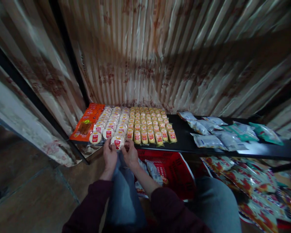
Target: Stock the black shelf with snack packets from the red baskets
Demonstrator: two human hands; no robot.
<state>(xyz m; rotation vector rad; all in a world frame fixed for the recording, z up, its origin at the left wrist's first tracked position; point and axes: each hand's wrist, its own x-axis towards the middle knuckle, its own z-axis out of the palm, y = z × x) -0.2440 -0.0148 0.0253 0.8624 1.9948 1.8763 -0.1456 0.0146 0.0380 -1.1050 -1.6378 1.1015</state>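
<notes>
You wear a plain, long-sleeved top (181, 218) in dark maroon, close to plum in this dim light. Your left sleeve (94, 200) ends on the lower forearm, while your right sleeve (163, 199) stops farther up, leaving more of your right forearm (145, 180) uncovered. Your left hand (110, 154) and right hand (130, 154) are bare. Your blue jeans are faded: the left trouser leg (124, 197) has a paler, washed area along the thigh, and the right trouser leg (215, 204) looks greyer, smooth and rounded over the knee. Finer stitching is too blurred to make out.
</notes>
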